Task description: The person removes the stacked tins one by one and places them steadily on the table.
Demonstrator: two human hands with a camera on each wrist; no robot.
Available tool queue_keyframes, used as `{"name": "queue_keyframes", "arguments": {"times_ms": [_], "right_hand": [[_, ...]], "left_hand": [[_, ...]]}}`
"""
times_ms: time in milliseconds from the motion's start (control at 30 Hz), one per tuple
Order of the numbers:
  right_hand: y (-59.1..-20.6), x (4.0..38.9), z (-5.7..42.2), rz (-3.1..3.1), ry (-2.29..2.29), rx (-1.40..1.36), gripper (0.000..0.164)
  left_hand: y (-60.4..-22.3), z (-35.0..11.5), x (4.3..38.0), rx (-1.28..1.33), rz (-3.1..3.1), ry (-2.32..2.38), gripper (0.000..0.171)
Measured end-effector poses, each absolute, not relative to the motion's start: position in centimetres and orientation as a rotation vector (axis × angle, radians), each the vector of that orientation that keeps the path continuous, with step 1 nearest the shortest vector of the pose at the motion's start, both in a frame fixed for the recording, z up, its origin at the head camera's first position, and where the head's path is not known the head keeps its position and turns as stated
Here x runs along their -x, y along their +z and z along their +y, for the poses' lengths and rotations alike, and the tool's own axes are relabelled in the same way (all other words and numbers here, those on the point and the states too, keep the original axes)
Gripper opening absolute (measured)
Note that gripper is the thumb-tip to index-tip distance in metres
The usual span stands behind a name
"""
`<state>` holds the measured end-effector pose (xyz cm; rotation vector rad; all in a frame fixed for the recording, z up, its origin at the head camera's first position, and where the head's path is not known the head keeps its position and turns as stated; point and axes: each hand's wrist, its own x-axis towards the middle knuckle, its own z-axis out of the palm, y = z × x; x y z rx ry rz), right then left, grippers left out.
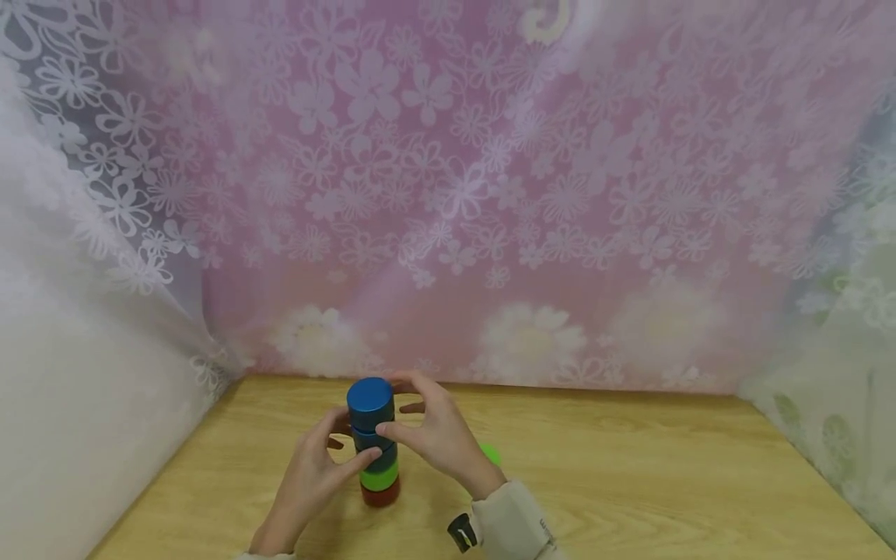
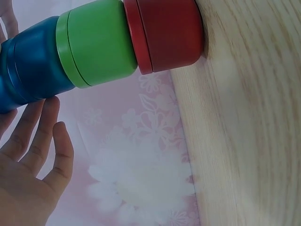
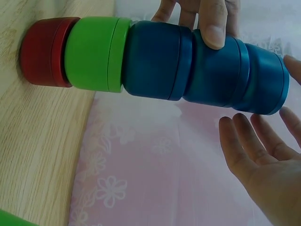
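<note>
A tall stack of small round lidded tins stands on the wooden table. A red tin (image 1: 380,495) forms its base, with a green tin (image 3: 91,54) above it and three blue ones on top. My left hand (image 1: 308,470) holds the stack around its middle blue tin (image 3: 214,70), thumb in front and fingers behind. Higher up, my right hand (image 1: 444,428) grips the top blue tin (image 1: 371,398) between thumb and fingertips. In the right wrist view the stack leans slightly out of line towards its top.
Behind my right wrist, a bright green object (image 1: 491,453) is partly hidden on the table (image 1: 630,467). A black clip (image 1: 462,532) hangs by my right sleeve (image 1: 514,519). A pink flowered curtain (image 1: 448,194) borders the table's back edge, and pale cloth flanks the sides.
</note>
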<state>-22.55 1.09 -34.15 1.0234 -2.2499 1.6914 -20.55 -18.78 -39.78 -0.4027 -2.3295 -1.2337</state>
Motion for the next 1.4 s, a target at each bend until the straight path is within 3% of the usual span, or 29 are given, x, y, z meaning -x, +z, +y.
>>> {"name": "queue_keyframes", "arguments": {"times_ms": [567,1400], "right_hand": [[-34.70,22.84,0.45,-2.254,1.686,-1.015,0.052],[-34.73,23.15,0.56,-2.191,1.684,-1.053,0.040]], "left_hand": [[-40.09,-19.07,20.49,0.430,-2.314,-1.193,0.054],[-40.07,-18.98,20.61,0.442,-2.300,-1.191,0.054]]}}
